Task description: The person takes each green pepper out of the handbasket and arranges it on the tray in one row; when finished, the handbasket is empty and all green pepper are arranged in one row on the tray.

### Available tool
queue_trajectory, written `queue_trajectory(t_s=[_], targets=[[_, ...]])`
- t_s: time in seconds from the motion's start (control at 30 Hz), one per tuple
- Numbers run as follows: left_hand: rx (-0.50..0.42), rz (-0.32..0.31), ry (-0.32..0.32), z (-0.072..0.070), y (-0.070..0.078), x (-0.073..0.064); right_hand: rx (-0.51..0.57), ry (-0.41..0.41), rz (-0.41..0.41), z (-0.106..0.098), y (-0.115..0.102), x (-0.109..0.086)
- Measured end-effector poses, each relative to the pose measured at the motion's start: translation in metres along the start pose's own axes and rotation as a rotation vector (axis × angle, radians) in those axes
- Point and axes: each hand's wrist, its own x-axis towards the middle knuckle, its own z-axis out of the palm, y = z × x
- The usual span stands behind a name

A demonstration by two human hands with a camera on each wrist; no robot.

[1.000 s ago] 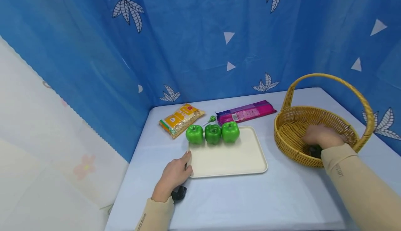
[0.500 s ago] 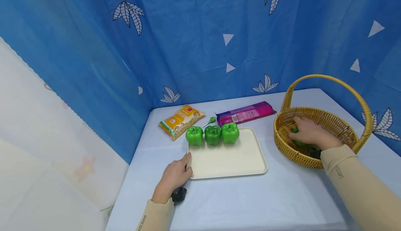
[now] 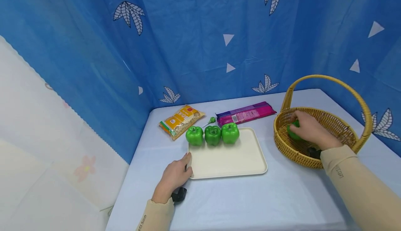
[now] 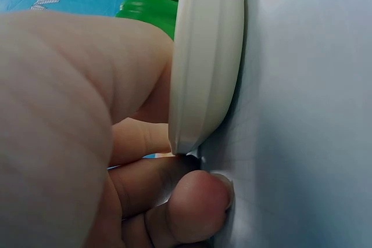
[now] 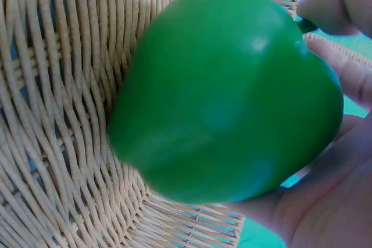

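My left hand [image 3: 175, 174] holds the left edge of a cream rectangular tray [image 3: 228, 159] near its front corner. In the left wrist view the tray's side [image 4: 206, 62] runs between the thumb and the curled fingers, low over the cloth. Three green bell peppers [image 3: 213, 135] stand in a row along the tray's back left edge. Inside a wicker basket [image 3: 283, 147] on the right, my right hand [image 3: 310, 130] grips another green bell pepper [image 5: 226, 97]. Its fingers and thumb lie round the stem end, and the pepper rests close against the woven wall.
Behind the tray lie a yellow bag of grain [image 3: 181, 120], a small green lollipop-like item [image 3: 212, 120] on a white stick and a pink and purple packet [image 3: 247, 113]. The basket's tall handle [image 3: 329, 78] arches over it. A blue curtain [image 3: 200, 43] hangs behind the table.
My right hand has shifted toward the basket's left side and closed on a green bell pepper, which has come into view. The left hand and the tray have stayed put.
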Motion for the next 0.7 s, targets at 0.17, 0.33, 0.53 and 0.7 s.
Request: queue_trajectory(t_s=[0.17, 0.33, 0.53, 0.7], targets=[[0.005, -0.002, -0.003, 0.0003, 0.0001, 0.0006, 0.033, 0.086, -0.012, 0.0004, -0.0016, -0.0015], [-0.001, 0.002, -0.001, 0.0007, -0.0003, 0.0005, 0.037, 0.121, 0.041, -0.0004, -0.0017, -0.0042], [-0.007, -0.002, 0.000, 0.0003, 0.0003, 0.0002, 0.041, 0.072, 0.118, -0.0031, -0.0014, -0.0046], [-0.011, -0.007, -0.003, -0.0004, 0.0010, 0.0004, 0.037, 0.042, 0.132, -0.0020, 0.0007, -0.0036]])
